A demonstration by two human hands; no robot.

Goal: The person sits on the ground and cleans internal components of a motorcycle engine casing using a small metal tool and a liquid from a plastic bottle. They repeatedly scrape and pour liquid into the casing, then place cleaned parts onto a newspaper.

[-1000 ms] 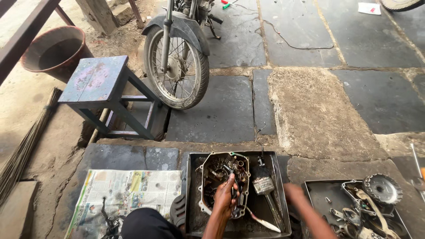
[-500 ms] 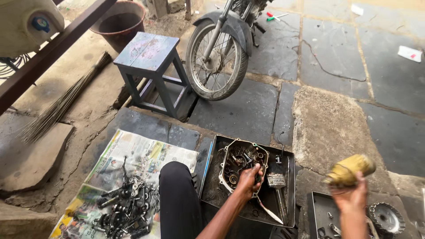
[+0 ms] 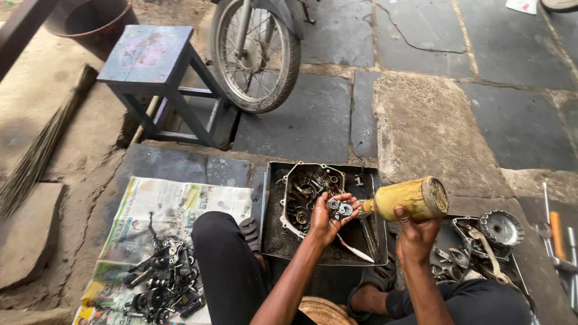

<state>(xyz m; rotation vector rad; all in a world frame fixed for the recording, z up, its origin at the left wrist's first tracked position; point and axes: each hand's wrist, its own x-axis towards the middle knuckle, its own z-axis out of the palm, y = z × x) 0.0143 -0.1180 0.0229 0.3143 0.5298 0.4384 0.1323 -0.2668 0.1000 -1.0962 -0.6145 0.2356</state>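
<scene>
Pinching gear [image 3: 340, 209] in left grip [image 3: 330, 218] | right grip [image 3: 415, 232] clasping yellow can [image 3: 409, 198] | tray [image 3: 373, 180] beneath

Far: bare stone floor [image 3: 421, 120] lies open.
Left: stool [image 3: 156, 78] and wheel [image 3: 256, 57] block.
Near left: metal parts [image 3: 162, 286] crowd the newspaper [image 3: 180, 201].
Right: second tray [image 3: 481, 241] is cluttered.
</scene>
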